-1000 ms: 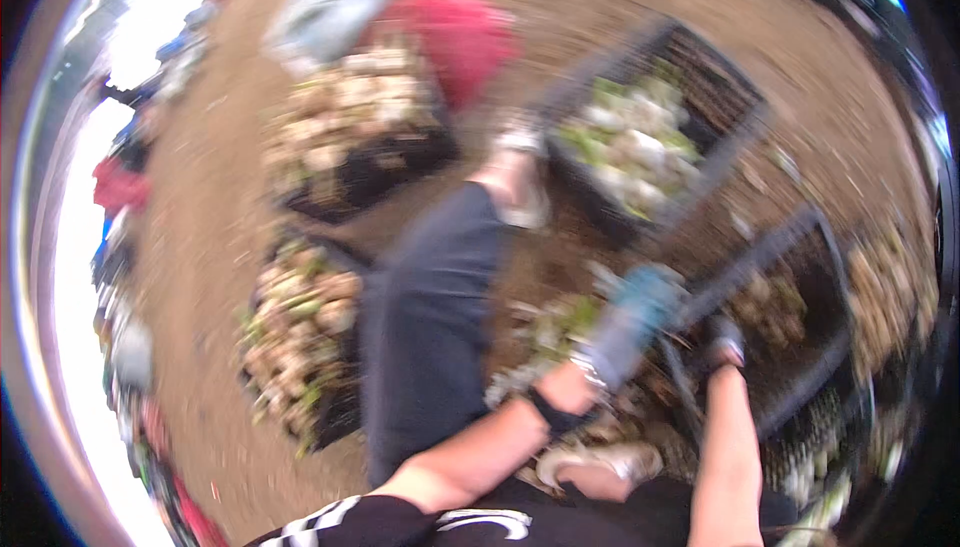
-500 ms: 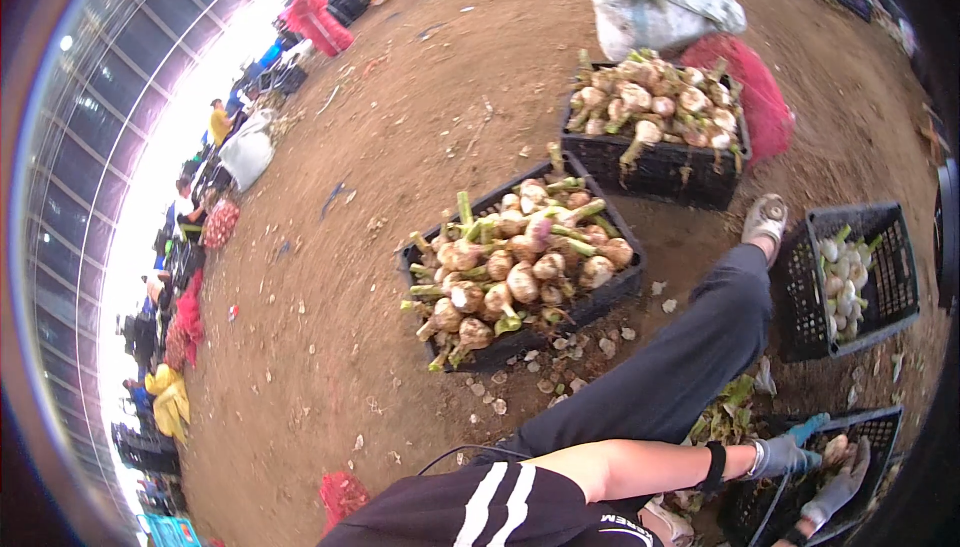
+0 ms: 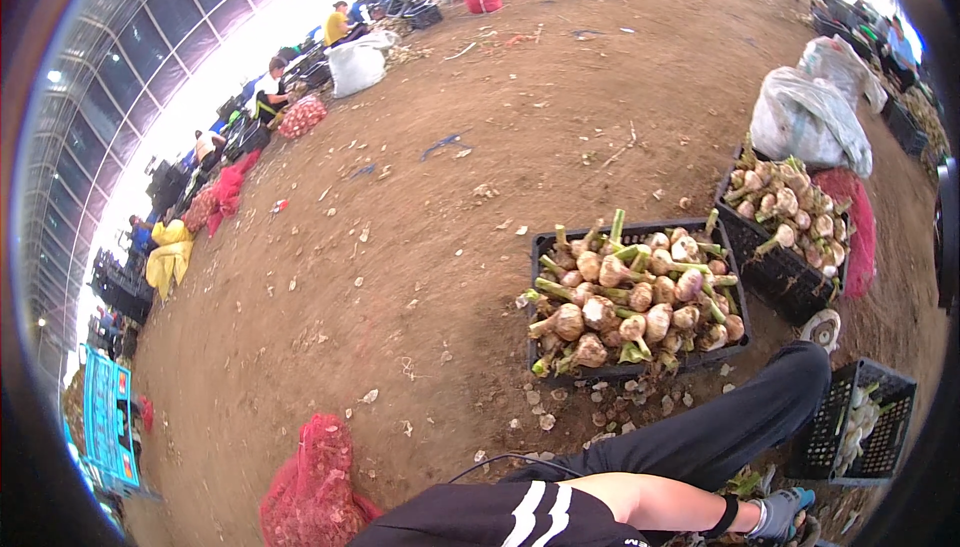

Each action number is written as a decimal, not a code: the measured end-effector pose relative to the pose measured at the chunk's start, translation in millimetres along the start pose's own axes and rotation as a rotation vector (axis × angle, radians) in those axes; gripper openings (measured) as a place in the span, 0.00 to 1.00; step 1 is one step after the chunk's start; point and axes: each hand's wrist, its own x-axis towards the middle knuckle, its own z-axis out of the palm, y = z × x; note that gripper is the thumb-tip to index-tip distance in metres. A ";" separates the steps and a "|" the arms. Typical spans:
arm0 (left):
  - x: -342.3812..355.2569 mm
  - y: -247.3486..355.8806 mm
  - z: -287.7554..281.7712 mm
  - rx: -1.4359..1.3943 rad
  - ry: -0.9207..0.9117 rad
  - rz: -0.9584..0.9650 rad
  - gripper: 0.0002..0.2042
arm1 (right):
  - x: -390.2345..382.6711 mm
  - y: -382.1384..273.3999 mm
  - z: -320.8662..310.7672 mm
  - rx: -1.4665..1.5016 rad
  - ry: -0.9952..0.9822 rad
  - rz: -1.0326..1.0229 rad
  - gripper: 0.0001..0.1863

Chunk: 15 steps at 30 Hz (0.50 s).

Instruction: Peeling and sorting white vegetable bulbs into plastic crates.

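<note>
My left hand (image 3: pixel 776 515), in a grey glove with teal fingertips, is low at the right edge of the head view. Its fingers are curled round a brownish garlic bulb (image 3: pixel 800 521), only partly visible. My right hand is not clearly distinguishable, cut off by the lower rim. Past my bent leg stands a black crate (image 3: pixel 733 359) heaped with soil-stained garlic bulbs (image 3: pixel 640 297) on green stalks. Beside my knee, a smaller black crate (image 3: pixel 893 435) holds cleaner white garlic (image 3: pixel 858 425).
Another full garlic crate (image 3: pixel 765 269) stands at the right, near white sacks (image 3: pixel 800 122) and a red mesh sack (image 3: pixel 850 232). A red net bag (image 3: pixel 318 487) lies at lower left, with a blue crate (image 3: pixel 108 417) beyond. Several people sit along the far left side.
The view has swung left, so the crates and my hands appear farther right and lower. My right hand and the crate beneath my hands have mostly left the picture.
</note>
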 end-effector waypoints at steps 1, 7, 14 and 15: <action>-1.8 3.1 -7.7 0.045 -0.062 -0.019 0.22 | -0.5 -0.7 2.0 -0.024 0.015 -0.030 0.17; -8.5 14.6 -21.5 0.297 -0.109 0.059 0.19 | -8.4 1.6 6.6 -0.133 0.072 -0.129 0.22; -15.2 10.0 -16.2 0.462 -0.113 0.125 0.19 | -22.4 10.0 16.9 -0.152 0.167 -0.155 0.21; -15.7 10.7 -15.2 0.464 -0.109 0.124 0.19 | -23.9 10.1 18.5 -0.155 0.174 -0.157 0.21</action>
